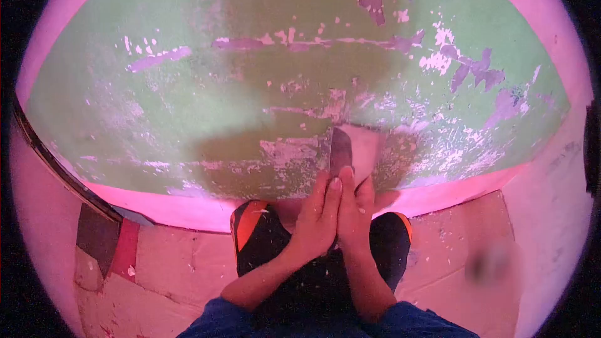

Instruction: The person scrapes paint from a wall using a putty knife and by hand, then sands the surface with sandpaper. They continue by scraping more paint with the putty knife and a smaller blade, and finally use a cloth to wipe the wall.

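A scraper (364, 150) with a broad flat blade is up against the green wall (169, 97), its edge over a patch of flaked paint. My left hand (316, 216) and my right hand (355, 218) are pressed together, both closed on the scraper's lower part, thumbs side by side. Most of the handle is hidden in my hands. Around the blade the wall has pale scratches and bare spots where the paint is gone.
A pink band (175, 205) runs along the wall's foot. Brown sheeting (181, 263) with paint flakes covers the floor. My dark knees with orange trim (250, 225) flank my hands. A dark strip (59, 166) edges the left side; a pale wall (551, 213) stands right.
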The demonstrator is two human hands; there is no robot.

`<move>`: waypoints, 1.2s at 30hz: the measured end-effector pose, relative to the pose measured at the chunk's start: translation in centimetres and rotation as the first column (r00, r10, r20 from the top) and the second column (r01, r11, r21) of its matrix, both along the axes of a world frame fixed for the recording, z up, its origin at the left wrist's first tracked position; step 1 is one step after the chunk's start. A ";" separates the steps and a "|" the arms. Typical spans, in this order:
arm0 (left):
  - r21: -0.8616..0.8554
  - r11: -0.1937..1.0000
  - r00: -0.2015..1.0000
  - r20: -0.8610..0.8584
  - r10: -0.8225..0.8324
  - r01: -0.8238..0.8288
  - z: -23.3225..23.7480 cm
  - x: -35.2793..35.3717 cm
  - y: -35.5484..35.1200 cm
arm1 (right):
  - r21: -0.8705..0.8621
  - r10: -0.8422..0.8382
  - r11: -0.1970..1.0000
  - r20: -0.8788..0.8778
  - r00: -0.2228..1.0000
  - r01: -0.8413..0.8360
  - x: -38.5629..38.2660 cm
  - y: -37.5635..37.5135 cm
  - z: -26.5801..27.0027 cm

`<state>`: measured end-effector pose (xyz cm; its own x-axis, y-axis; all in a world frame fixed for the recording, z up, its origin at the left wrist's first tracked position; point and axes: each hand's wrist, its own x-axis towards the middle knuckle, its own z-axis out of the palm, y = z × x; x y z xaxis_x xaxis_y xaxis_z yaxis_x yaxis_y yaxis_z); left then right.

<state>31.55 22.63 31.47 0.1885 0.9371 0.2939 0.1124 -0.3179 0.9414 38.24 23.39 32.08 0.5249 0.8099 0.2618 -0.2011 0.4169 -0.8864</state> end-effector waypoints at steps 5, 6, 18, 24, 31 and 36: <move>-0.120 0.989 0.995 0.061 -0.076 0.082 1.6 0.0 0.4 | 0.012 0.034 0.999 0.004 0.999 -0.034 0.4 -0.1 0.6; -0.061 0.997 0.999 0.023 -0.035 0.037 0.7 0.0 0.0 | -0.042 0.023 0.999 0.045 0.999 -0.021 0.5 -0.6 0.3; -0.063 0.995 0.993 0.099 -0.068 0.074 2.5 -0.2 0.7 | 0.000 -0.034 0.999 0.142 0.989 0.034 0.2 0.2 1.4; -0.111 0.992 0.998 0.031 -0.062 0.065 1.3 -0.1 -0.3 | -0.033 0.026 0.999 0.091 0.996 -0.023 0.3 -0.7 0.7; -0.058 0.998 1.000 0.011 -0.025 0.025 2.5 0.1 0.0 | -0.184 0.037 0.983 0.184 0.982 -0.003 0.8 -0.9 2.4; -0.020 0.998 0.997 0.054 -0.052 0.053 1.4 0.3 0.8 | -0.073 -0.038 0.996 0.139 0.990 0.049 0.5 -0.1 1.1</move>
<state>31.84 23.45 32.85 0.2225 0.9324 0.2849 0.0456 -0.3019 0.9523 38.71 23.28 33.15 0.5237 0.8074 0.2718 -0.0587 0.3525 -0.9340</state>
